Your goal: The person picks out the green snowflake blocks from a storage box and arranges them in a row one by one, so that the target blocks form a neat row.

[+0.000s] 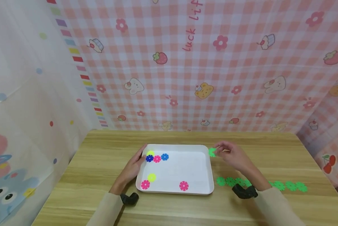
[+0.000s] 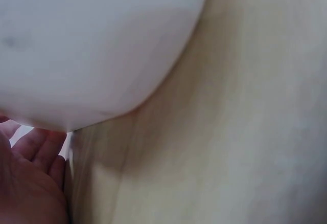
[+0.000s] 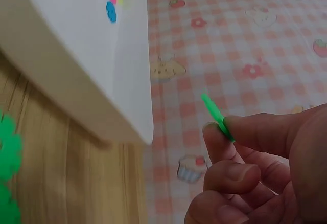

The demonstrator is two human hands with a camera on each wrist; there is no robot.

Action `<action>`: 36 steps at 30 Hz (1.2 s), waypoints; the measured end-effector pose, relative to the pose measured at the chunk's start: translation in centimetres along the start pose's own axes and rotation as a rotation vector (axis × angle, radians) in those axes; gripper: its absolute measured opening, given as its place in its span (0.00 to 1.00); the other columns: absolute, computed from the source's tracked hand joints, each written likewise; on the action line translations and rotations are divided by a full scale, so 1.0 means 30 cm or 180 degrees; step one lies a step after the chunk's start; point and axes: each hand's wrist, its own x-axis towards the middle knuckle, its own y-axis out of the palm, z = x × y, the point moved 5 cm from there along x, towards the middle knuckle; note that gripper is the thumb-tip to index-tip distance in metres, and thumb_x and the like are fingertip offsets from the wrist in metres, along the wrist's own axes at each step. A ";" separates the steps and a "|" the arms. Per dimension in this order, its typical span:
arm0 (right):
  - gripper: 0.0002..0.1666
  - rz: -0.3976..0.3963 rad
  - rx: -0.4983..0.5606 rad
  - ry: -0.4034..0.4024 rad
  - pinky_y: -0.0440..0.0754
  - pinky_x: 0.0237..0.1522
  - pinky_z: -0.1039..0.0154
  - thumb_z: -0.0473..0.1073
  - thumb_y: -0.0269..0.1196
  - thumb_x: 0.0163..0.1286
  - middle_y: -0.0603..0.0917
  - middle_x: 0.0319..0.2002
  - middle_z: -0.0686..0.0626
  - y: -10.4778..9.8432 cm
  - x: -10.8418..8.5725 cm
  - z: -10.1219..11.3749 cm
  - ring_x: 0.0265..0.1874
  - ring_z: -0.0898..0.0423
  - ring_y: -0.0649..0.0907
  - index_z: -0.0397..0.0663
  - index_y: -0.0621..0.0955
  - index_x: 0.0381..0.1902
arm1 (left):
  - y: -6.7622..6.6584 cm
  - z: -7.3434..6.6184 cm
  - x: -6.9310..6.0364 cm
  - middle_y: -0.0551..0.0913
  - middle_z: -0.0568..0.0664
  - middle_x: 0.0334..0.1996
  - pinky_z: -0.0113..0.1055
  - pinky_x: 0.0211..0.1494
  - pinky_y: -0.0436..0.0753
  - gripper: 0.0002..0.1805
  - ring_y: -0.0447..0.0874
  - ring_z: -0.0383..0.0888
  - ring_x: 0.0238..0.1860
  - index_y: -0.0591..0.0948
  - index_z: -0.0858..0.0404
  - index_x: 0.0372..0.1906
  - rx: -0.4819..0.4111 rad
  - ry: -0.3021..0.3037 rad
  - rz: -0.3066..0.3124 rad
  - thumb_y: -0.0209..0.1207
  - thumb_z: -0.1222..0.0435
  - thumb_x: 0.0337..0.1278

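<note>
My left hand (image 1: 134, 166) grips the left side of a white tray (image 1: 174, 191), its thumb over the rim; in the left wrist view the fingers (image 2: 43, 147) are at the tray's outer wall. Just beyond the tray's right edge, my right hand (image 1: 233, 157) pinches a green snowflake disc (image 3: 218, 119) between thumb and index finger. Inside the tray lie pink discs (image 1: 184, 185), yellow discs (image 1: 151, 177), a dark blue disc (image 1: 149, 158) and a lighter blue disc (image 1: 165, 157). One yellow disc is partly covered at the upper left.
A row of several green discs (image 1: 279, 185) lies on the wooden table (image 1: 256, 138) to the tray's right, partly hidden by my right forearm. Behind the table hangs a pink checked cloth (image 1: 180, 75); a white patterned cloth (image 1: 24, 78) hangs at the left.
</note>
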 end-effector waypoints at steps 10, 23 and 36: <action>0.16 -0.0221 -0.0176 0.0119 0.78 0.27 0.64 0.40 0.56 0.76 0.82 0.42 0.41 -0.179 -0.110 -0.116 0.37 0.58 0.82 0.38 0.76 0.57 | -0.002 -0.006 -0.005 0.47 0.47 0.80 0.51 0.80 0.40 0.28 0.38 0.48 0.80 0.53 0.49 0.79 -0.0013 -0.0006 -0.0025 0.38 0.61 0.80; 0.21 -0.0732 -0.0655 0.0303 0.83 0.33 0.66 0.47 0.57 0.76 0.84 0.38 0.57 -0.365 -0.248 -0.273 0.36 0.72 0.80 0.38 0.77 0.58 | 0.000 0.002 0.000 0.47 0.48 0.80 0.50 0.80 0.40 0.28 0.39 0.48 0.80 0.53 0.50 0.80 0.0018 0.0030 -0.0029 0.38 0.61 0.80; 0.23 -0.1079 -0.0781 0.0850 0.76 0.30 0.67 0.52 0.53 0.78 0.76 0.33 0.79 -0.531 -0.403 -0.443 0.33 0.79 0.70 0.39 0.75 0.58 | 0.005 -0.046 -0.022 0.47 0.50 0.80 0.50 0.80 0.40 0.28 0.39 0.50 0.80 0.52 0.55 0.80 -0.0011 -0.0037 -0.0035 0.37 0.65 0.80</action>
